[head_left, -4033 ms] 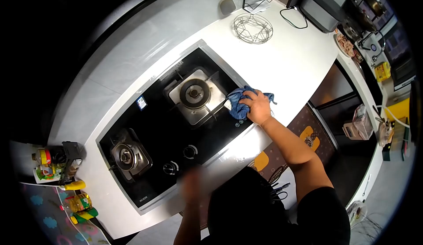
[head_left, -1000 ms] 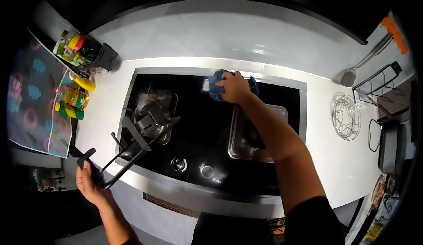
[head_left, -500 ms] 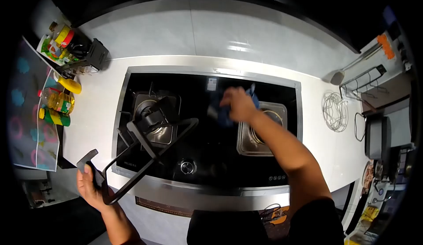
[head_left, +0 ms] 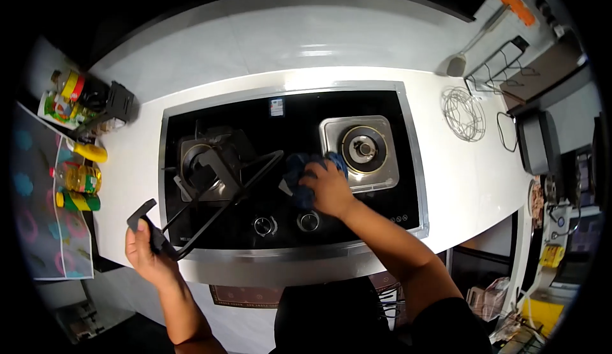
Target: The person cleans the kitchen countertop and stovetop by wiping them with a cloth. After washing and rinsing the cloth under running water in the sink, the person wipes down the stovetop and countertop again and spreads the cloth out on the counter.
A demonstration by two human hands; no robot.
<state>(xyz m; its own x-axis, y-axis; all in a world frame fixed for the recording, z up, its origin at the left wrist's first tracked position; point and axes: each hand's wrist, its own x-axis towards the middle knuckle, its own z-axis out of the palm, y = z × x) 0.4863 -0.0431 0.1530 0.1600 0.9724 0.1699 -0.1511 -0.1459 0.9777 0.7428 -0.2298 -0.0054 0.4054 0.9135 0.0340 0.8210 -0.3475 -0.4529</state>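
My left hand (head_left: 152,255) grips one arm of a black burner grate (head_left: 218,166), which is tilted up over the cooktop's front left. Behind the grate, the left burner (head_left: 191,158) is partly hidden. My right hand (head_left: 328,188) presses a crumpled blue cloth (head_left: 299,166) onto the black glass cooktop (head_left: 293,131), between the two burners. Beside the cloth, the right burner (head_left: 363,149) sits bare in its square metal tray. Two round knobs lie near the front edge, one of them a left knob (head_left: 262,226) and the other a right knob (head_left: 309,220).
A round wire rack (head_left: 463,114) lies on the white counter (head_left: 440,182) at right, near a spatula (head_left: 456,65) and a wire holder (head_left: 503,70). Several bottles, including an oil bottle (head_left: 80,177), stand along the left edge. A tiled wall (head_left: 274,42) rises behind.
My right hand and the cloth have come toward the front of the cooktop, uncovering the right burner. My left hand still holds the tilted grate. The view has shifted.
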